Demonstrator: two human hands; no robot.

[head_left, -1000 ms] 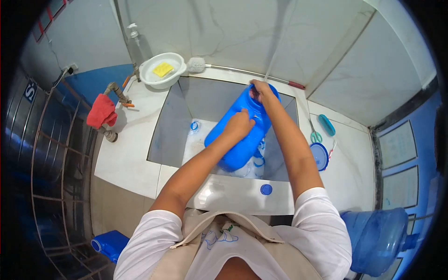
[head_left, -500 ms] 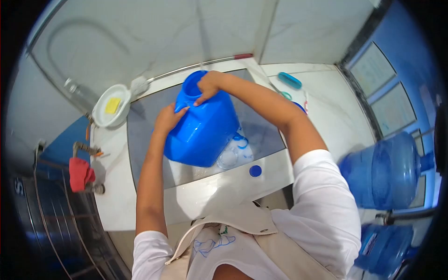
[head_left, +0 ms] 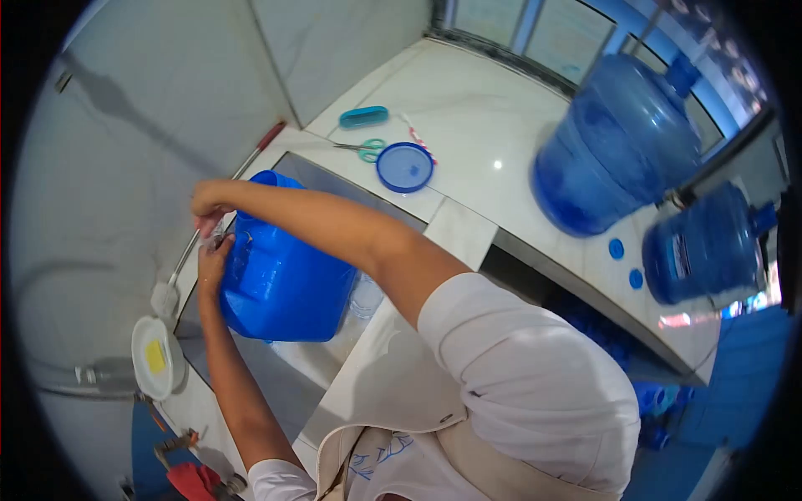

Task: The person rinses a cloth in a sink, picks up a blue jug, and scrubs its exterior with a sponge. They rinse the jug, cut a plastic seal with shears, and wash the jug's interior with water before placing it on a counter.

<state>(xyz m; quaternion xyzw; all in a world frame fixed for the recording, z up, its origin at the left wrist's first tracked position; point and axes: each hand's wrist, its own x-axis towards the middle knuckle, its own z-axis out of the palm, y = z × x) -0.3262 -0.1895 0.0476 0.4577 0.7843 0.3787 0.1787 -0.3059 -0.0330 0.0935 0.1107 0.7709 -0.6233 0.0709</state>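
Note:
A big blue plastic jug (head_left: 292, 280) stands tilted in the grey sink (head_left: 313, 179), its wide mouth toward the wall. Beyond the jug's left side, my right hand (head_left: 213, 204) reaches across with its fingers bent downward. Just below it, my left hand (head_left: 215, 260) has its fingers curled near the jug's shoulder. Between the two hands is a small shiny, clear-looking thing (head_left: 219, 237) that I cannot make out. Both hands seem closed around it. Beside the jug in the sink lies a clear round piece (head_left: 365, 296).
On the counter are a blue lid (head_left: 405, 167), scissors (head_left: 372, 150), a teal brush (head_left: 363, 117) and a toothbrush (head_left: 411, 132). Large water bottles (head_left: 618, 142) stand right. A white basin (head_left: 144, 376) with a yellow sponge (head_left: 155, 356) and a long-handled brush (head_left: 164, 298) are left.
My right hand has left the jug's mouth, and both hands are now together at its wall side. The jug has turned more upright. My view has swung to the right.

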